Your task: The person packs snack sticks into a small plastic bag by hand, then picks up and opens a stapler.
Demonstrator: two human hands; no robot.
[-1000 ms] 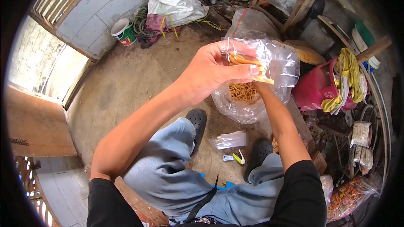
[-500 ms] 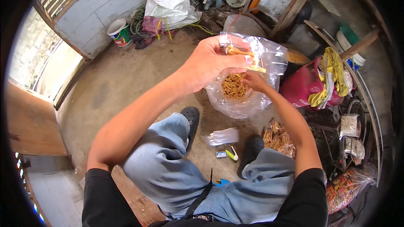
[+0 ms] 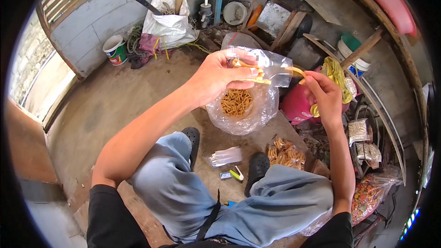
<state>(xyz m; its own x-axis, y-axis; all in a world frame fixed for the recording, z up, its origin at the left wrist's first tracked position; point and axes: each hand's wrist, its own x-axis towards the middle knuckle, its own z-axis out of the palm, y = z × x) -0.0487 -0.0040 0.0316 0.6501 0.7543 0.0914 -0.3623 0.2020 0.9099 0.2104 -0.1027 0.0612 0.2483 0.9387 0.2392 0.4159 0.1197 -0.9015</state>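
Observation:
My left hand (image 3: 225, 73) is closed on a small clear plastic bag (image 3: 278, 71) with a few yellow-brown snack sticks (image 3: 248, 66) inside. The bag lies sideways, its mouth facing right. Just at that mouth, my right hand (image 3: 321, 92) pinches a few curved snack sticks (image 3: 297, 71) between thumb and fingers. Below both hands sits a large clear plastic bag (image 3: 264, 110), opened wide, with a heap of brown snack sticks (image 3: 236, 102) in it.
Between my feet lie a stack of empty plastic bags (image 3: 226, 156), a green stapler (image 3: 236, 173) and a small blue box (image 3: 225, 175). Filled snack packs (image 3: 287, 154) are piled by my right foot. A red gas cylinder (image 3: 294, 105) stands at the right.
My right hand has risen from the heap in the large bag to the small bag's mouth, bringing sticks. The view has shifted, and my left hand still holds the small bag.

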